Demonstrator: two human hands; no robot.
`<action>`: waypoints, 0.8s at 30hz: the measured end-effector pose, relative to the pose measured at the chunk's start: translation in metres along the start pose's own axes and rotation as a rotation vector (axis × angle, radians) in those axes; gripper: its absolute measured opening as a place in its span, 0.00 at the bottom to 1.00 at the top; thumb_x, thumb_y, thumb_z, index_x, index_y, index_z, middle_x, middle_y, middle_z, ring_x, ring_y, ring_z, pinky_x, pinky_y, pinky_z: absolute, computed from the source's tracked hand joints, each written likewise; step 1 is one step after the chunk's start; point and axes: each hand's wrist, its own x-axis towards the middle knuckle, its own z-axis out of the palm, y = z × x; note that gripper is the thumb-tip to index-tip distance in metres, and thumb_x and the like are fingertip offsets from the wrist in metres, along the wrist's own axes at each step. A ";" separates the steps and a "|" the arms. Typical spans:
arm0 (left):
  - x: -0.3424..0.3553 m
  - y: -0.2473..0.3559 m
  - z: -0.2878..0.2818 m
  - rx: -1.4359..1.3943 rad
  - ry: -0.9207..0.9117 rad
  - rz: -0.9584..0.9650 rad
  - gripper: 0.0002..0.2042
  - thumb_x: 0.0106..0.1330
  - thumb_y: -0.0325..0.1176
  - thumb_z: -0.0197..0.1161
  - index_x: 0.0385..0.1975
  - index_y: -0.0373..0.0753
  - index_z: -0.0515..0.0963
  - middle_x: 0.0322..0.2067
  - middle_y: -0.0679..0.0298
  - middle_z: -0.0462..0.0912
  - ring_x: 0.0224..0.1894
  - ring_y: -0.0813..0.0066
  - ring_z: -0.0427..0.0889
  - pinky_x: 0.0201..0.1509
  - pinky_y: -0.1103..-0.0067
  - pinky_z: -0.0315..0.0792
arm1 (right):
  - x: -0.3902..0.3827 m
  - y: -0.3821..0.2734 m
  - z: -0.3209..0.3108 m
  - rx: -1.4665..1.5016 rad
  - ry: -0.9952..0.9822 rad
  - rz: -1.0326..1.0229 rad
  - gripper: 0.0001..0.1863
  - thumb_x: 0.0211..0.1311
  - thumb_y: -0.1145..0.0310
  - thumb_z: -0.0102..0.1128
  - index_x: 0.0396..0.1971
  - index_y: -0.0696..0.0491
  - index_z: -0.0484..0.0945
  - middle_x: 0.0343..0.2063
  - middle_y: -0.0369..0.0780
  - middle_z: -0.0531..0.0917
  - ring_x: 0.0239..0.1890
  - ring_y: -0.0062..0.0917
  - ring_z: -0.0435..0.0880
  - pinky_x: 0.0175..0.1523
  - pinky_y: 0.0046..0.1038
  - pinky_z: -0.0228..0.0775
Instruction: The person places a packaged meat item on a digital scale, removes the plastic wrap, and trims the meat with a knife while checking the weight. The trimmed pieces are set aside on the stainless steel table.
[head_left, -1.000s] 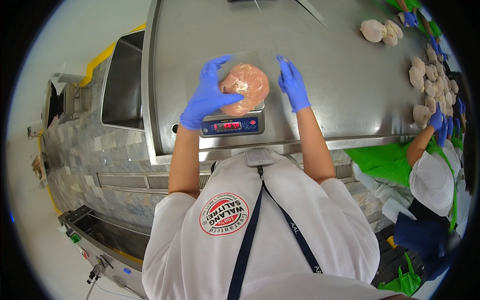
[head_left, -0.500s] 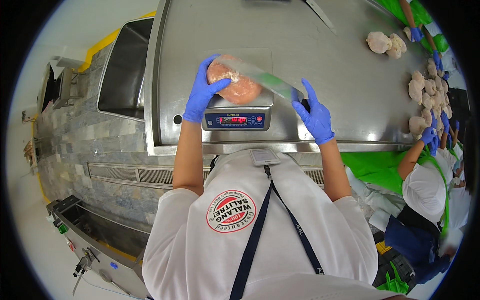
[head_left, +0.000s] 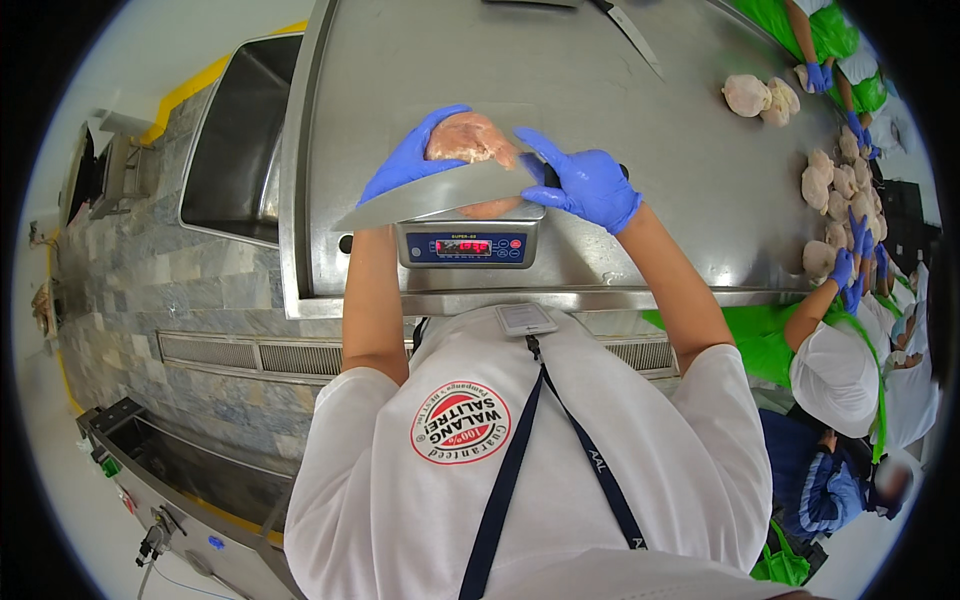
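Observation:
A lump of raw pink meat (head_left: 465, 135) rests over the steel pan of a digital scale (head_left: 467, 245). My left hand (head_left: 408, 165), in a blue glove, cups its left side with the fingers closed round it. In my right hand (head_left: 592, 188), also blue-gloved, is the dark handle of a large knife (head_left: 440, 193). Its broad blade lies across the near part of the meat, tip pointing left past my left wrist. The blade covers part of the meat and the pan, so whether it cuts in I cannot tell.
Another knife (head_left: 632, 40) lies on the steel table (head_left: 400, 60) at the far side. Pale dressed poultry (head_left: 748, 95) sits to the right, with more heaped (head_left: 820, 180) by co-workers' gloved hands. A steel sink (head_left: 235, 140) adjoins on the left.
The knife has swung down and left, from slanting over the meat's far side to crossing its near side. My right hand moved left and closed more round the handle. The meat looks turned.

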 end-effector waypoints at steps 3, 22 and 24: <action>-0.002 -0.018 -0.011 -0.013 -0.021 0.010 0.27 0.61 0.39 0.69 0.57 0.35 0.73 0.54 0.60 0.78 0.60 0.68 0.74 0.66 0.72 0.65 | 0.021 -0.014 -0.008 -0.020 -0.124 0.016 0.41 0.61 0.34 0.51 0.69 0.42 0.58 0.27 0.43 0.85 0.24 0.43 0.83 0.30 0.38 0.76; 0.007 -0.027 -0.025 0.090 0.117 -0.199 0.35 0.55 0.39 0.72 0.64 0.38 0.68 0.60 0.59 0.73 0.63 0.68 0.70 0.69 0.72 0.62 | 0.051 -0.015 -0.026 0.102 -0.310 0.102 0.45 0.60 0.30 0.46 0.72 0.41 0.54 0.35 0.50 0.85 0.36 0.46 0.84 0.40 0.40 0.76; 0.007 -0.026 -0.025 0.115 0.115 -0.072 0.35 0.55 0.38 0.72 0.64 0.37 0.67 0.60 0.59 0.73 0.63 0.69 0.70 0.69 0.72 0.62 | 0.059 -0.024 -0.022 0.123 -0.292 0.148 0.45 0.60 0.29 0.45 0.71 0.41 0.56 0.34 0.50 0.85 0.36 0.47 0.84 0.40 0.40 0.75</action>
